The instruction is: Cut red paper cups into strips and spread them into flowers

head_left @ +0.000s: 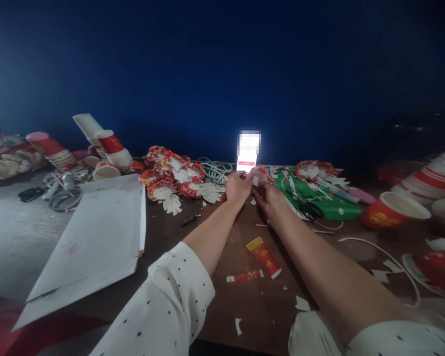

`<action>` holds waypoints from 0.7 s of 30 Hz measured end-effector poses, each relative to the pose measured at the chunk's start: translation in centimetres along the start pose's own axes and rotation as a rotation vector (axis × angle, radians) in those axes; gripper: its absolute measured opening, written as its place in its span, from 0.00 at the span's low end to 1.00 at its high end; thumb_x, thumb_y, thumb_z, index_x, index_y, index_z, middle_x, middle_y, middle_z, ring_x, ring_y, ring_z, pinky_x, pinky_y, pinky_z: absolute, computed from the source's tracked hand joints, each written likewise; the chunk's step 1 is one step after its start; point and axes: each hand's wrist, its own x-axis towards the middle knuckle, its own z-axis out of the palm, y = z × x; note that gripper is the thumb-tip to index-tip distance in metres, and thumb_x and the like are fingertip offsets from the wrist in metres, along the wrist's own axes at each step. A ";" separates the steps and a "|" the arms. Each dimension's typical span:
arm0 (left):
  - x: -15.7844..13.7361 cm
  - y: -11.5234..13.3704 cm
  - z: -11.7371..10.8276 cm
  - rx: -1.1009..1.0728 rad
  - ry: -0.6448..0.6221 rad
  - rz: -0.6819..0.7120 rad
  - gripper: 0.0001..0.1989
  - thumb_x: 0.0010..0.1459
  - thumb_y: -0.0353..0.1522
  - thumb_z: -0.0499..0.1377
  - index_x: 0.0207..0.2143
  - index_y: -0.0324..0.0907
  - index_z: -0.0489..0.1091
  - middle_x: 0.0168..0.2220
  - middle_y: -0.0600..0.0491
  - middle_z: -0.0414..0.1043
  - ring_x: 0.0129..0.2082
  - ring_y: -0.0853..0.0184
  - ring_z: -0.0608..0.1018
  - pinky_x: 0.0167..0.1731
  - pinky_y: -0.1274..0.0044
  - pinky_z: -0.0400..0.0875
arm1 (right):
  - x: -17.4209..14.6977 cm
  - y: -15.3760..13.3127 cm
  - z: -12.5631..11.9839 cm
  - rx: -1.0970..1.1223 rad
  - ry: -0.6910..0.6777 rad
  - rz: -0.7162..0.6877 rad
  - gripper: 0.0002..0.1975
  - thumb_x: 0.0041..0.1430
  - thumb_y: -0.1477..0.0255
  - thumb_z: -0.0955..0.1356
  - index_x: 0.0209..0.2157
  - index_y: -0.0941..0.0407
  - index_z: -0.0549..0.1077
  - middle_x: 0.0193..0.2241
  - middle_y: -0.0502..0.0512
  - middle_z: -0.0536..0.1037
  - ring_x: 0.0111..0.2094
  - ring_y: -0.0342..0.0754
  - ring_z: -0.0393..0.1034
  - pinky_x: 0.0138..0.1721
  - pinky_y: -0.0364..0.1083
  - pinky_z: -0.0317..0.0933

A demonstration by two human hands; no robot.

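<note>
Both my hands are together at the far side of the brown table, just in front of a lit phone [246, 157]. My left hand [239, 189] is closed on the left side of a small red-and-white cut paper piece [262, 174]. My right hand [270, 199] has its fingers curled around the same piece from the right and below. It looks like the curled paper-cup pieces [176, 170] heaped to the left. Its exact shape is partly hidden by my fingers.
A green sheet [337, 211] with black-handled scissors [308, 210] lies right. A red paper cup [383, 212] and stacked cups [435, 173] stand beyond it. Paper scraps [265, 257] lie nearer. A large white board [96, 237], more cups [113, 148] and cords fill the left.
</note>
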 end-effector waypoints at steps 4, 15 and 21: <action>0.4 -0.3 -0.2 -0.008 -0.013 0.071 0.20 0.56 0.43 0.57 0.45 0.40 0.74 0.42 0.49 0.78 0.40 0.66 0.77 0.42 0.78 0.66 | -0.4 -0.1 0.1 -0.008 -0.017 0.009 0.11 0.45 0.79 0.68 0.33 0.53 0.70 0.27 0.46 0.76 0.27 0.43 0.73 0.33 0.45 0.73; 0.7 -0.6 -0.2 0.035 -0.005 0.044 0.14 0.56 0.36 0.57 0.41 0.42 0.77 0.38 0.50 0.79 0.39 0.64 0.77 0.41 0.76 0.67 | -0.7 -0.1 0.2 -0.028 -0.070 0.028 0.09 0.47 0.79 0.68 0.32 0.54 0.70 0.25 0.46 0.76 0.26 0.43 0.73 0.32 0.44 0.72; 0.7 -0.5 -0.2 0.003 -0.016 0.042 0.15 0.55 0.38 0.58 0.41 0.40 0.76 0.39 0.49 0.79 0.40 0.66 0.77 0.41 0.78 0.67 | -1.2 -0.6 0.6 -0.020 -0.025 0.047 0.10 0.48 0.81 0.67 0.31 0.53 0.70 0.25 0.44 0.76 0.26 0.40 0.73 0.37 0.44 0.72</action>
